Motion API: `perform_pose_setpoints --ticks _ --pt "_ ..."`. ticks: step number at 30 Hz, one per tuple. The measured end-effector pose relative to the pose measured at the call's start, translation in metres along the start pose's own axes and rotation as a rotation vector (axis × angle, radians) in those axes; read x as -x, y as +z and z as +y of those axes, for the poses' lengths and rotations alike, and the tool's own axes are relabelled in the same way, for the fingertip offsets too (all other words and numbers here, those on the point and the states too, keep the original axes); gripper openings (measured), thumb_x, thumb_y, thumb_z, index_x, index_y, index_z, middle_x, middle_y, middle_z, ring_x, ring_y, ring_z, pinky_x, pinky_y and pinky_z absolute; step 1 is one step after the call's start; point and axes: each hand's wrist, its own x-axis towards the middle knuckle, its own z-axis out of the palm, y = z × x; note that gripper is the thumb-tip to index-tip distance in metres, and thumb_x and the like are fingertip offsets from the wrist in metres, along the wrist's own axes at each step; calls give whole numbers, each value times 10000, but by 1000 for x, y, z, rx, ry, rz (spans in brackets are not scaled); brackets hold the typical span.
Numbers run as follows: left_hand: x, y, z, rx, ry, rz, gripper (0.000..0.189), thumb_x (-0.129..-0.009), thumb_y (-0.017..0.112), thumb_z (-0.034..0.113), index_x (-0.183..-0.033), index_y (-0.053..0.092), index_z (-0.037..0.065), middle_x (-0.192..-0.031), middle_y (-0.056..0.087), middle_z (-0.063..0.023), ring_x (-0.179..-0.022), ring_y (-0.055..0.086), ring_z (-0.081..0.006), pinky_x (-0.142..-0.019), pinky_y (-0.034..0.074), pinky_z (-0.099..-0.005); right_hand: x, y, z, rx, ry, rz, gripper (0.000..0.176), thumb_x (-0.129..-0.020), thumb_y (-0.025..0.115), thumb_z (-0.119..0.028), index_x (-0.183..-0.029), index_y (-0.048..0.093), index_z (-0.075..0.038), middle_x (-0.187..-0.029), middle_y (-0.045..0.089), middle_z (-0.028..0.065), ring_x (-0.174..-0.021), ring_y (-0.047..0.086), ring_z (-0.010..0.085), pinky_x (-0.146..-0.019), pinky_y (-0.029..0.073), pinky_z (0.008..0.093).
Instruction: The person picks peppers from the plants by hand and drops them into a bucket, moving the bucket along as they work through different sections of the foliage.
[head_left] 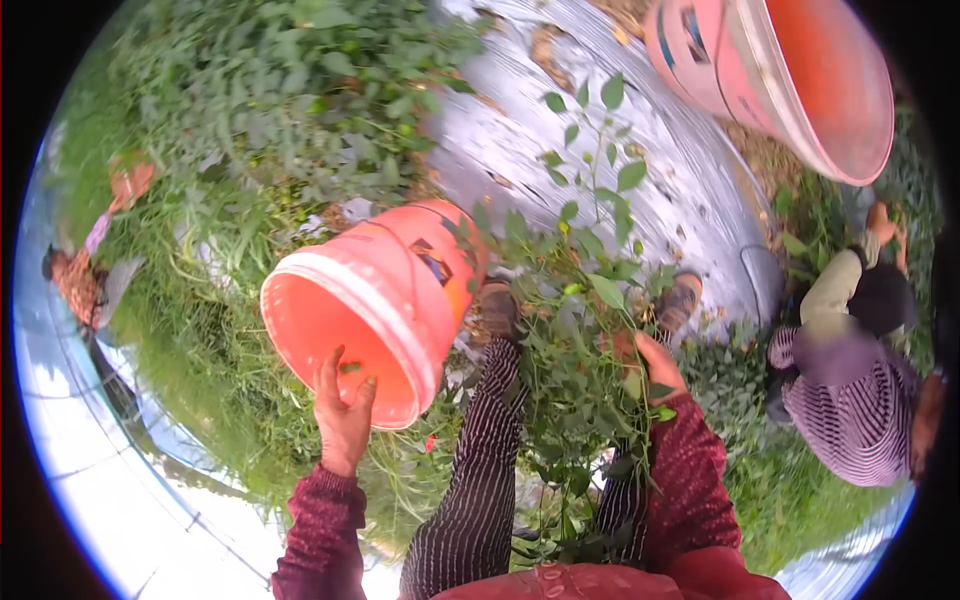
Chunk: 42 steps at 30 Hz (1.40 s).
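My left hand (345,415) is at the mouth of a pinkish-orange bucket (415,255), fingers and thumb spread. A small green piece (350,367) shows against the bucket's inside, just past the fingertips; it looks like a small pepper, but is too small to be sure. The bucket leans with its mouth towards me. My right hand (662,368) is in among the leaves of a green plant (570,390) between my legs. Its thumb is raised and its fingers curl in behind foliage; what they hold, if anything, is hidden.
Silvery plastic sheeting (690,180) covers the ground ahead. Another pink bucket (720,70) is at the upper right. A person in a striped top (850,400) crouches at the right, another person (75,285) is at the far left. Dense plants (270,90) fill the upper left.
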Motion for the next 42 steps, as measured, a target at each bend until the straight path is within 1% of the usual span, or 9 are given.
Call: perform_pose_setpoints --ticks 2,4,6,8,12,13,20,29,42 --pt "5 -14 -11 -242 223 -8 246 -830 582 87 -1054 574 -13 -938 614 -99 -868 549 -188 -757 456 -312 22 5 -11 79 -25 80 439 -902 507 -317 -1235 455 -36 -1146 564 89 -969 587 219 -822 476 335" --pt "30 -25 -37 -113 85 -74 185 -838 576 111 -959 592 -29 -824 621 -82 -755 559 -157 -684 462 -283 48 15 -17 154 -63 177 426 -910 499 -302 -1234 449 -29 -1145 563 85 -966 588 225 -829 476 344" --pt "54 -30 -48 235 -390 -285 187 -841 584 143 -831 587 -44 -667 566 -43 -622 517 -101 -573 424 -259 77 23 -27 230 -197 119 455 -877 548 -308 -1227 459 -30 -1167 537 121 -1046 543 244 -833 464 351" --pt "75 -25 -78 311 -475 -373 275 -865 559 185 -695 564 -30 -564 493 2 -542 455 -67 -492 372 -239 95 31 -27 172 -171 363 444 -868 554 -281 -1235 455 -51 -1160 548 107 -1010 563 234 -815 464 322" --pt "86 -15 -80 759 -985 -389 356 -882 541 334 -765 584 1 -600 546 -57 -468 477 -140 -465 383 -266 134 33 -14 301 -159 420 363 -857 534 -188 -1194 488 -61 -1151 563 110 -972 581 226 -804 463 314" --pt "87 -15 -110 851 -1012 -563 619 -840 540 508 -1080 501 -61 -1031 551 -216 -885 578 -286 -746 504 -354 141 50 -14 362 -120 537 340 -845 537 -155 -1167 507 -49 -1134 574 113 -968 583 223 -804 463 311" --pt "86 29 -135 1374 -1044 -419 533 -879 519 397 -1212 419 -7 -1236 473 -173 -1136 467 -295 -962 381 -421 206 131 29 1332 -604 669 325 -749 579 -98 -1066 559 -30 -1013 600 178 -956 572 333 -835 452 379" --pt "81 55 -116 1524 -1086 -14 314 -833 466 -7 -1146 444 -3 -1119 543 -154 -1018 551 -295 -892 470 -437 150 167 85 1749 -600 104 384 -629 598 -71 -1012 569 -81 -1020 584 106 -999 535 290 -856 399 414" --pt "53 -163 -15 1229 -961 -128 317 -835 392 81 -1117 440 -56 -1026 584 -199 -928 592 -315 -849 484 -464 125 112 86 2136 -501 76 338 -705 580 -313 -995 614 -143 -1058 572 39 -1069 474 222 -887 351 413"
